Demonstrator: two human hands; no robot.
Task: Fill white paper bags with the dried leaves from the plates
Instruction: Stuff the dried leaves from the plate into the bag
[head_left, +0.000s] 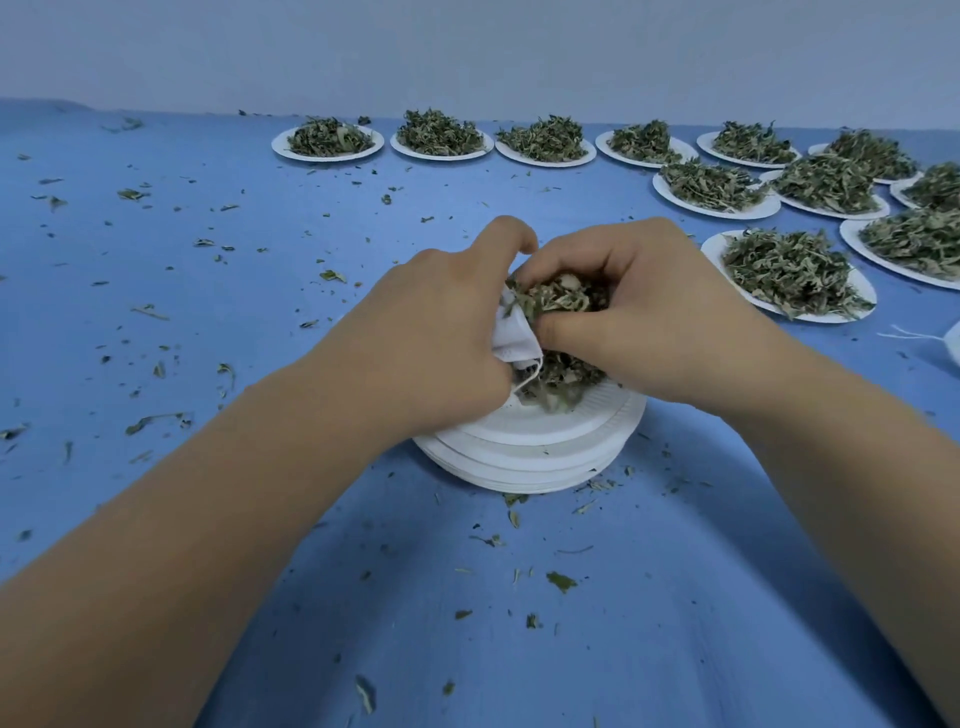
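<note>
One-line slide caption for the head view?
Over a stack of white paper plates, the left hand holds a white paper bag while the right hand presses dried leaves into it.

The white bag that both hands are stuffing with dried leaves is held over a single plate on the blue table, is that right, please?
Not quite. In the head view the white bag is over a stack of plates, not a single plate. The rest stands: the left hand and right hand are stuffing it with dried leaves above the blue table.
</note>
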